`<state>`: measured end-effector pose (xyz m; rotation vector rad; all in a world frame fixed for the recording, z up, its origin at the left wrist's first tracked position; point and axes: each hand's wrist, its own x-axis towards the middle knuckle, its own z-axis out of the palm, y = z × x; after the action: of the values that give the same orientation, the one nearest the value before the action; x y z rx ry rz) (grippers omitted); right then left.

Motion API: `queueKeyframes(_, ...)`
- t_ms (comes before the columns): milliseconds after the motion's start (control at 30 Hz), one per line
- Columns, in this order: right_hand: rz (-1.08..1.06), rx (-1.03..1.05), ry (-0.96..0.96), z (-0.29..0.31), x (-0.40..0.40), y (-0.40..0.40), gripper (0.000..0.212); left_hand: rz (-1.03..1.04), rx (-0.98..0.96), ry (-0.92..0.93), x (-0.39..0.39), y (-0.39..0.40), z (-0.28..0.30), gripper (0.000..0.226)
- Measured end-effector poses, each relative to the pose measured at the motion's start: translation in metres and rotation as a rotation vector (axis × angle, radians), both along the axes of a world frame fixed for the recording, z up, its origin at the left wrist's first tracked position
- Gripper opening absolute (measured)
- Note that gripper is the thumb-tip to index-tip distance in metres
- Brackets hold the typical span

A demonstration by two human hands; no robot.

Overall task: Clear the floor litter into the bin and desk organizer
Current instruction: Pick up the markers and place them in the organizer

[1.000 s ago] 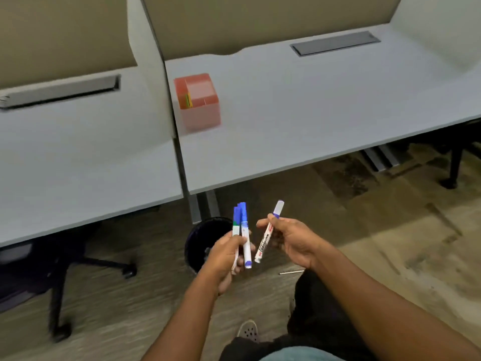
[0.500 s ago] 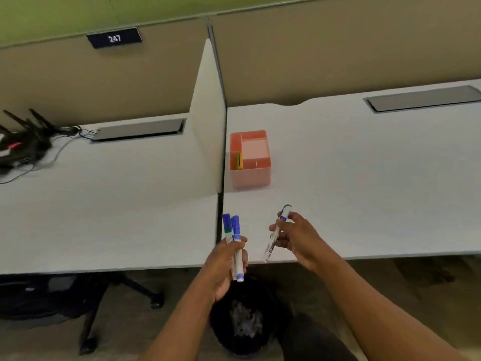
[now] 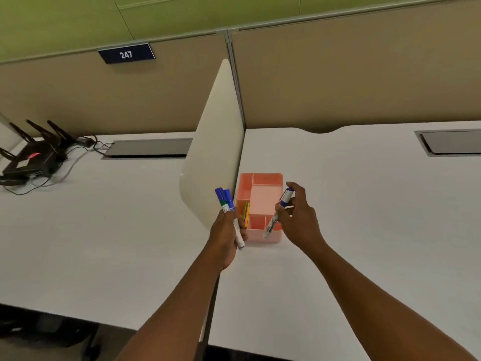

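A pink desk organizer (image 3: pixel 265 198) with several compartments stands on the right desk beside the divider; thin coloured sticks stand in its left slot. My left hand (image 3: pixel 226 231) grips a bundle of markers (image 3: pixel 226 201) with blue and green caps, held upright just left of the organizer. My right hand (image 3: pixel 299 220) pinches a single white marker with a blue cap (image 3: pixel 279 212), tilted with its lower end over the organizer's front right compartment. The bin is out of view.
A cream divider panel (image 3: pixel 216 152) separates the two white desks (image 3: pixel 364 230). A black router with antennas and cables (image 3: pixel 33 157) sits at the far left. Grey cable hatches (image 3: pixel 453 142) lie at the back of each desk.
Both hands have moved forward over the desk to the organizer. The view has risen, so the bin and floor have dropped out of sight. The single marker now hangs over the organizer.
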<state>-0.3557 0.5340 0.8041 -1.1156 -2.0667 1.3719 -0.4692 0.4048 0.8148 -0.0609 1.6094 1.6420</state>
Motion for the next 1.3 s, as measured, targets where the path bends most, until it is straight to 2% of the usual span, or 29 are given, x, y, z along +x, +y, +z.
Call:
queueKeyframes(133,0.033,0.144,-0.056,-0.004,-0.025,0.017,0.05,-0.097,0.064,0.211,-0.015,0.042,-0.007,0.014)
queueKeyframes(233,0.115,0.21,-0.132,-0.015,-0.03,0.025,0.046,-0.193,-0.027,0.329,-0.015,0.061,-0.022,0.018)
queueKeyframes(333,0.184,0.24,-0.214,-0.029,-0.033,0.028,0.042,-0.236,-0.143,0.406,-0.012,0.068,-0.043,0.036)
queueKeyframes(433,0.259,0.267,-0.292,-0.038,-0.033,0.028,0.039,-0.265,-0.216,0.473,-0.01,0.066,-0.06,0.038)
queueKeyframes(567,0.197,0.272,-0.176,-0.038,-0.034,0.02,0.035,-0.258,-0.272,0.522,-0.011,0.065,-0.067,0.036)
queueKeyframes(733,0.138,0.367,-0.029,-0.025,-0.046,0.012,0.042,-0.225,-0.34,0.559,-0.02,0.061,-0.07,0.031)
queueKeyframes(833,0.23,0.336,-0.102,-0.031,-0.052,0.01,0.041,-0.262,-0.339,0.575,-0.024,0.057,-0.068,0.031)
queueKeyframes(1000,0.399,0.321,-0.268,-0.051,-0.055,0.006,0.042,-0.29,-0.285,0.582,-0.028,0.05,-0.067,0.044)
queueKeyframes(1133,0.388,0.315,-0.346,-0.056,-0.047,0.003,0.056,-0.326,-0.325,0.636,-0.029,0.043,-0.064,0.048)
queueKeyframes(1300,0.349,0.227,-0.396,-0.051,-0.034,-0.003,0.049,-0.309,-0.41,0.804,-0.024,0.031,-0.05,0.039)
